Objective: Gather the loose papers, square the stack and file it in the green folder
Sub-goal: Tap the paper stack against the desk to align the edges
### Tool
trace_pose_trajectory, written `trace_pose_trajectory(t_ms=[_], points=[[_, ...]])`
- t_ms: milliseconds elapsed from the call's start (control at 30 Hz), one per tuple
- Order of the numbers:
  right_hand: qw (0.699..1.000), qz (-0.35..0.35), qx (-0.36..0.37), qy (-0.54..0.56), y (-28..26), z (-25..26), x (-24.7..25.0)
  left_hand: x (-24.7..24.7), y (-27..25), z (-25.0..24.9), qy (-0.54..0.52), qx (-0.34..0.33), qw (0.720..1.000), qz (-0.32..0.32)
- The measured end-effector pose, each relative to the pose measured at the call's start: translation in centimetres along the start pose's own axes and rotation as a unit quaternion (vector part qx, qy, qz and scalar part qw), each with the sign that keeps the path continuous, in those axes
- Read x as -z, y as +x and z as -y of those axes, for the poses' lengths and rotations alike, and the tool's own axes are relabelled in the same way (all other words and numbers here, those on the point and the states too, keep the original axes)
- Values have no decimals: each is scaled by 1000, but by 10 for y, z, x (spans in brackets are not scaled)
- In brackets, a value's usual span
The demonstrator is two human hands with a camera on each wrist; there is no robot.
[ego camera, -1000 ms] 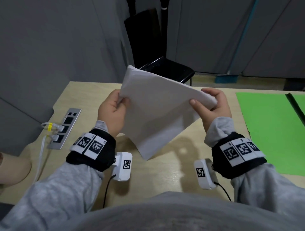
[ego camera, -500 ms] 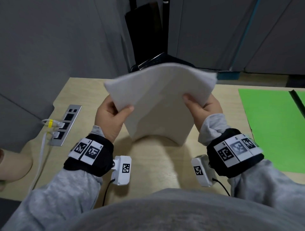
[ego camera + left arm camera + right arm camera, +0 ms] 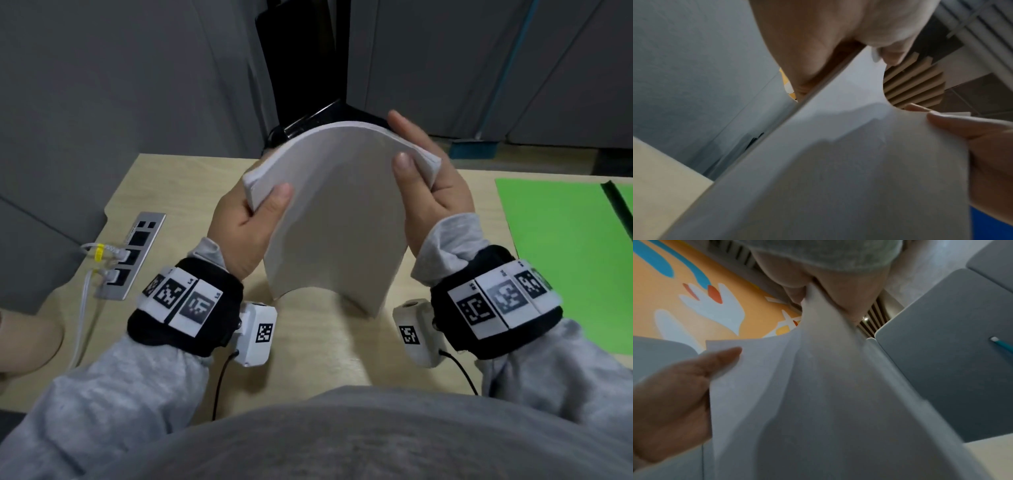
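1. The left hand is gripping the left edge of the paper stack, with the thumb lying on the near face and the fingers hidden behind the sheets.
2. The right hand is gripping the right edge of the paper stack, with the thumb pressing on the near face and the fingers wrapping behind it.
3. The paper stack is sitting at the centre of the frame, above the table; it is arching upward between both hands, and its lower edge is hanging just over the tabletop.
4. The green folder is lying open and flat on the table at the right edge of the frame, apart from the paper stack.
5. A power socket panel with white cables plugged in is sitting at the left of the frame.
6. A black chair is standing beyond the far table edge.
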State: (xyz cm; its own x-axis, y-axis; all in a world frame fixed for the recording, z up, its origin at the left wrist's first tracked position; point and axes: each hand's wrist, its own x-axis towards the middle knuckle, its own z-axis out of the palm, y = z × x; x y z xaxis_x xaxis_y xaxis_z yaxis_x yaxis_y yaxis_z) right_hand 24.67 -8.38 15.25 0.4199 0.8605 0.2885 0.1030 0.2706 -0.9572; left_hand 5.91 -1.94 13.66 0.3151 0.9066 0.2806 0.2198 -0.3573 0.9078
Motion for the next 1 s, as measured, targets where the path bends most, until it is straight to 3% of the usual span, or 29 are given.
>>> trace_pose_trajectory(t_ms=[167,300,400,467,600,667,833,1000], points=[[997,32,58,-47,-1,-2,-5,-7,-3,-8,52,-82,995,-19],[995,47,71,-52,-2,-4,-7,-11,-5,-9,11,-78,997,-23],[995,53,67,-53,1,-7,-3,-8,-2,-6,42,-78,996,-29],[998,37,17,-54,-1,-17,-1,-4,-1,6,36,-37,998,-32],[983,-1,-156,-94,-12,-42,2,-8,-7,30,81,133,987,-26],[979,-4,-175,-100,-14,-46,4,-7,-9,33,81,128,988,-31],[989,-37,-136,-36,-3,-40,10,4,-2,23,17,75,995,-68],[972,20,-220,-74,-8,-62,10,0,-11,51,14,185,982,-34]])
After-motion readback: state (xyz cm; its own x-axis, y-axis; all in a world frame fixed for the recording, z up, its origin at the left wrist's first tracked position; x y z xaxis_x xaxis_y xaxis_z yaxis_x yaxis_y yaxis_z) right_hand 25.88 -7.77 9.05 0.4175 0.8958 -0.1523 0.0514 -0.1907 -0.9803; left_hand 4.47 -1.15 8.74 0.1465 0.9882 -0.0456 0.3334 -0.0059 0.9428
